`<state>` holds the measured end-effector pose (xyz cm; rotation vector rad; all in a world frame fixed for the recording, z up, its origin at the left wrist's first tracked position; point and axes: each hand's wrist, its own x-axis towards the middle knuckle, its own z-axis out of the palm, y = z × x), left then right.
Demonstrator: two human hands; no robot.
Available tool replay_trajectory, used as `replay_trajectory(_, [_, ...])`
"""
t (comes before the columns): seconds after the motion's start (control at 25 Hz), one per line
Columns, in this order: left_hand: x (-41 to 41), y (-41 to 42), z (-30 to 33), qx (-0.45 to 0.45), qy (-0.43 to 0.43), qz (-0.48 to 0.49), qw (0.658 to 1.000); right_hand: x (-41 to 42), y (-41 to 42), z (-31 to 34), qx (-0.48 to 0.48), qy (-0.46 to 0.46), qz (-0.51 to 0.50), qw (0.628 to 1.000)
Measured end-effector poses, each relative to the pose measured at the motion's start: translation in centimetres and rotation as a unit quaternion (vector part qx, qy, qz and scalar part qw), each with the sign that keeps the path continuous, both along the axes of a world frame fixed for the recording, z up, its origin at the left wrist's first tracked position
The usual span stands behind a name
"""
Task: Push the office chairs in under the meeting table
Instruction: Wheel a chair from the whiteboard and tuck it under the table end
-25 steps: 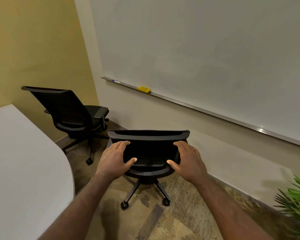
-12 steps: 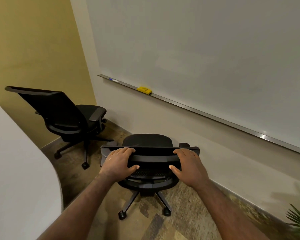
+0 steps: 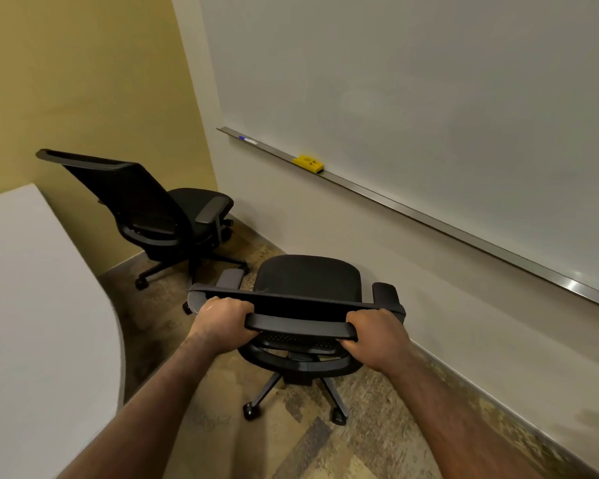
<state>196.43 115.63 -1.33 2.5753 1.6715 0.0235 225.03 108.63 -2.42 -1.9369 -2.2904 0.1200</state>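
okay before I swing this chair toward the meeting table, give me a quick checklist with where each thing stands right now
1. Left hand closed on the near chair backrest top: ok.
2. Right hand closed on the same bar: ok.
3. Chair faces the table: not ok; its seat points at the whiteboard wall.
4. Floor between chair and table edge free of objects: ok.
5. Second chair apart from this one: ok, though close to its left armrest.
6. All casters free to roll: cannot tell; only some show.
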Motion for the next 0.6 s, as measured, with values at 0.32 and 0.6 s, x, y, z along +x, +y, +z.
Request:
replay_trajectory(0.32, [0.5, -0.6, -0.7, -0.003, 0.026, 0.041, 0.999, -0.3, 0.8, -0.6, -0.034, -0.075, 0.01, 0.997])
replay_trajectory(0.6, [-0.4, -2.7, -1.0, 0.017, 0.006, 0.043, 0.999, -1.2, -0.8, -0.6, -0.03, -0.086, 0.009, 0.996])
